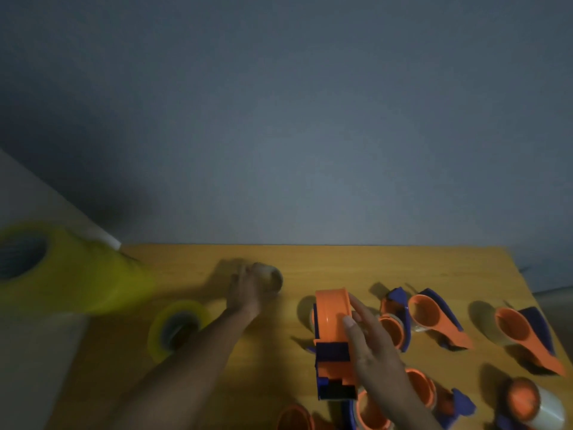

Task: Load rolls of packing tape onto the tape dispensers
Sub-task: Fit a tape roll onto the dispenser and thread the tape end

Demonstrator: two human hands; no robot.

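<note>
An orange and blue tape dispenser (331, 342) stands on edge in the middle of the wooden table (341, 259). My right hand (369, 339) rests against its right side with fingers straight. My left hand (248, 293) reaches to the far side and grips a small pale roll (273, 279) lying there; the view is blurred. A yellowish tape roll (176, 328) lies beside my left forearm. A long stack of yellow tape rolls (71, 271) lies at the left.
Several other orange and blue dispensers (434, 315) (527, 333) (424, 389) lie at the right and front of the table, some with clear tape on them. A blue-grey wall rises behind the table. A pale surface (31, 352) borders the table's left side.
</note>
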